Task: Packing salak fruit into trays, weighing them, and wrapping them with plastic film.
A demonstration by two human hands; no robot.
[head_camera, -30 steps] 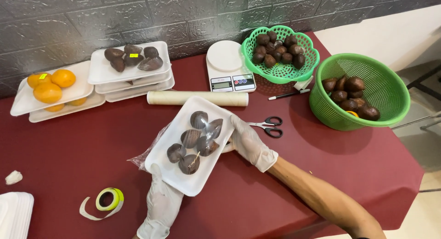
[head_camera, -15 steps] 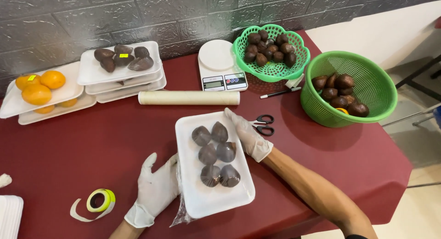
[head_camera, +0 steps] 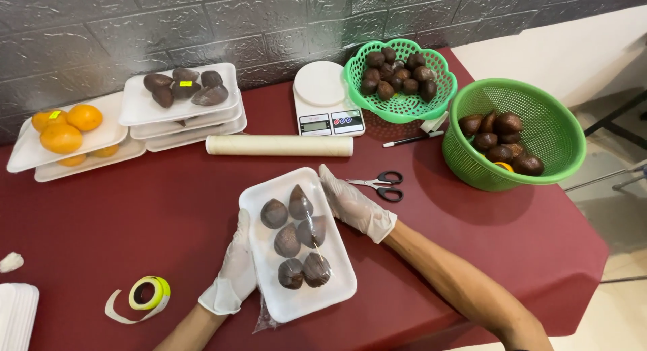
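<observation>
Both gloved hands, left hand (head_camera: pixel 236 267) and right hand (head_camera: pixel 354 204), flank white foam tray (head_camera: pixel 330 283).

Both gloved hands, left hand (head_camera: pixel 237 267) and right hand (head_camera: pixel 354 204), flank the foam tray (head_camera: pixel 337 283) of brown fruit (head_camera: pixel 294 243).

Along the wall we see a stack of white trays (head_camera: pixel 192 125) topped with dark brown fruit, and beside it another tray (head_camera: pixel 40 155) carrying oranges (head_camera: pixel 62 136). Further right stand a kitchen scale (head_camera: pixel 322 95), a small green basket (head_camera: pixel 403 103) and a larger green bowl (head_camera: pixel 546 125), both filled with dark fruit. Nearer us lie a roll of wrap (head_camera: pixel 279 145), scissors (head_camera: pixel 381 184), a pen (head_camera: pixel 412 139) and a roll of tape (head_camera: pixel 148 292) on the dark red table (head_camera: pixel 121 216).
</observation>
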